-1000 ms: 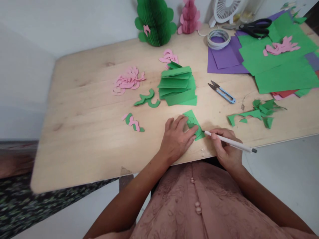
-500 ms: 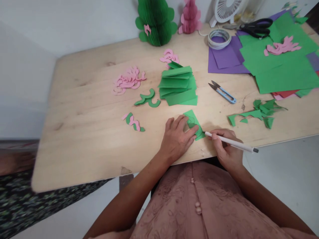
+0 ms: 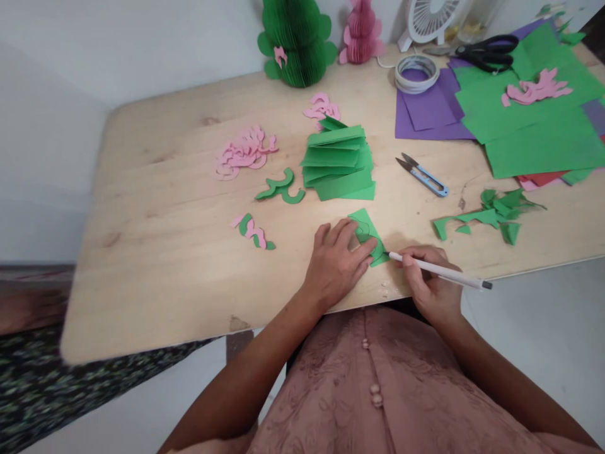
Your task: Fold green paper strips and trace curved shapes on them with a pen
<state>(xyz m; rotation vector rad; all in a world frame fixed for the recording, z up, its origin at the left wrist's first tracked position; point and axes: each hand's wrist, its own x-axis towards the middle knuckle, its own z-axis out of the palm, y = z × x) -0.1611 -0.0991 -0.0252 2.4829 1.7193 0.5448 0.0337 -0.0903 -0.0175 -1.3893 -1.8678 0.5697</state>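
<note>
My left hand (image 3: 336, 257) lies with spread fingers on a small green paper piece (image 3: 363, 221), pinning it to the table near the front edge. Curved dark lines are drawn on that paper, partly covered by my fingers. In my right hand (image 3: 431, 280) is a white pen (image 3: 447, 272) with a dark end, its tip at the paper's right edge. Beyond the left hand stand folded green paper strips (image 3: 338, 161). Green wavy cut-outs (image 3: 281, 186) and a pink-and-green twisted piece (image 3: 254, 232) lie to the left.
Pink cut-outs (image 3: 246, 151) are heaped at left. Blue thread snips (image 3: 422, 175) and green scraps (image 3: 494, 217) lie to the right. Farther back are a tape roll (image 3: 416, 82), black scissors (image 3: 489, 53), green sheets (image 3: 534, 142), a white fan (image 3: 430, 22) and a green honeycomb ornament (image 3: 297, 47).
Almost nothing differs. The pen and right hand have shifted very slightly, with the pen tip still at the green paper's edge; the left hand stays in place.
</note>
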